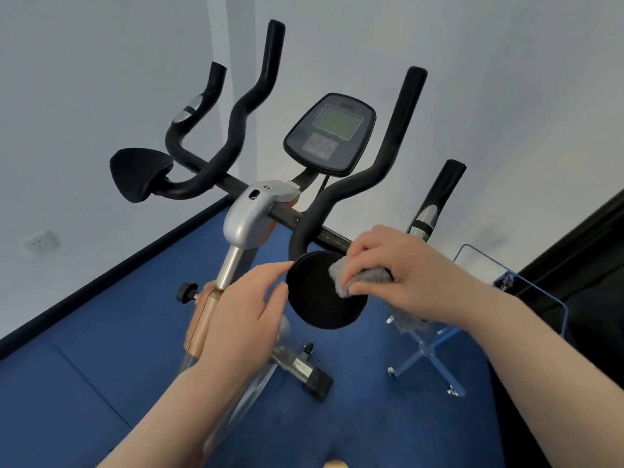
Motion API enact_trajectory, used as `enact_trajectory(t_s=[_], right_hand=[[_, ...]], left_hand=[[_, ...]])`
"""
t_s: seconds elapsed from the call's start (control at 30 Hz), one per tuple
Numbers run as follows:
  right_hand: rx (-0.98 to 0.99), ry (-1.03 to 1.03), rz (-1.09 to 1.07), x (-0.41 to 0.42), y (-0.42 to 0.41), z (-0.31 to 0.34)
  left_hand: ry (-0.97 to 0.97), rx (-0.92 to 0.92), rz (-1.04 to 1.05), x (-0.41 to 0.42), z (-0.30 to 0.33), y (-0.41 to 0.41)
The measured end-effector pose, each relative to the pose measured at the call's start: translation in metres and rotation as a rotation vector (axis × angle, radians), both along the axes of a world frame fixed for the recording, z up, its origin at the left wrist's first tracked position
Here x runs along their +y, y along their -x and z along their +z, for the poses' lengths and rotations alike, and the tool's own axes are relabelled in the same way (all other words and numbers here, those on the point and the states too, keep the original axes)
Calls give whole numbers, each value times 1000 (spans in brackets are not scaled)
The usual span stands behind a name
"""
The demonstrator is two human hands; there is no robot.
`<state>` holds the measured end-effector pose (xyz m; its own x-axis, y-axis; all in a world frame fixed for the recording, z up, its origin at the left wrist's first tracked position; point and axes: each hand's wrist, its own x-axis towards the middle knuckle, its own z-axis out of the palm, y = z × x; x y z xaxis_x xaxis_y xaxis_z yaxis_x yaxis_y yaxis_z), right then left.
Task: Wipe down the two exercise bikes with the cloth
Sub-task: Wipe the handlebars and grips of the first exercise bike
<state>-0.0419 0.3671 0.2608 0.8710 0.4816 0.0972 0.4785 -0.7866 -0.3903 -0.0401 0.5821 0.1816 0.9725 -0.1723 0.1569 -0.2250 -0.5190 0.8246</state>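
- My right hand [398, 271] is closed on the grey cloth [364, 276], fingers pressing it onto the right elbow pad [320, 298] of the exercise bike [250, 214].
- My left hand [243, 315] holds nothing, fingers loosely apart, fingertips at the pad's left rim.
- The unwiped part of the pad lies down and left of the cloth, toward my left hand.
- The handlebar's [388, 146] long axis rises up and away from the grip; I judge my right hand nearer to it.
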Motion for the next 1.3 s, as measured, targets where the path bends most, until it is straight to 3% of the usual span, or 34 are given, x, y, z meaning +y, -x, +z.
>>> enact_trajectory(t_s=[0.07, 0.13, 0.3, 0.43, 0.53, 0.63, 0.77, 0.83, 0.93, 1.03, 1.2, 1.3], right_hand=[[-200, -180, -115, 5, -11, 5], [-317, -207, -156, 18, -21, -5], [-179, -35, -90, 16, -16, -52], [70, -190, -42, -13, -6, -38], [-105, -199, -141, 2, -16, -41], [-93, -205, -208, 12, -13, -51], [61, -190, -120, -6, -11, -37], [-112, -241, -47, 4, -18, -28], [-295, -113, 216, 31, -36, -27], [-246, -11, 295, 31, -48, -40], [-43, -43, 197, -6, -52, -37], [-142, -102, 144, 15, -49, -36]], left_hand=[[60, 38, 18, -6, 1, 0], [85, 58, 48, -11, 2, -1], [115, 84, 109, -21, 2, -2], [159, 106, 136, -26, 0, 5], [145, 98, 192, -30, -5, 7], [124, 89, 254, -30, -6, 11], [146, 110, 310, -26, -6, 13], [144, 119, 317, -29, -8, 14], [132, 126, 311, -33, -8, 16], [113, 117, 315, -31, -8, 17], [88, 71, 349, -37, -5, 15], [105, 63, 357, -42, -3, 14]])
